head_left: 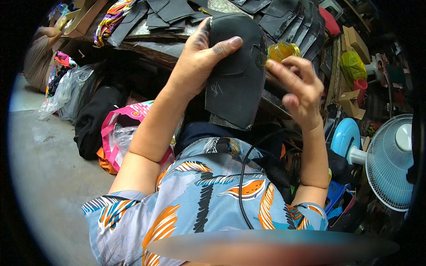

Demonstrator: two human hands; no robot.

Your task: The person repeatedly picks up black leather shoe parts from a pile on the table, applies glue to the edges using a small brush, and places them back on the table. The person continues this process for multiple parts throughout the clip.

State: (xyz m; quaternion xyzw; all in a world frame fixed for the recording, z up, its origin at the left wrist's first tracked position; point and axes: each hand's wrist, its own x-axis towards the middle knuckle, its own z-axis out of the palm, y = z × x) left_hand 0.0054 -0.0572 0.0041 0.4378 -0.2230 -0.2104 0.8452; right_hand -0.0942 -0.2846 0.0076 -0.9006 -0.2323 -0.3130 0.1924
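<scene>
My left hand (202, 55) is closed on a black shoe upper piece (233, 84), thumb on its front and fingers behind it. The piece looks like leather, with a rounded top, a curved stitched seam and a small pale handwritten mark. My right hand (299, 84) is at its right edge. The index finger is stretched out with its tip at that edge, while the thumb stands apart and the other fingers are bent; nothing shows between them. Just beyond the right fingers is a glass jar (282, 51) with yellow-amber contents.
Flat black pieces (166, 11) lie in stacks on the worn workbench (148, 46). A white-and-blue fan (390, 162) stands to the right, near cardboard boxes (355, 44). Pink and clear bags (122, 128) sit at my left. A black cable (243, 177) runs down my front.
</scene>
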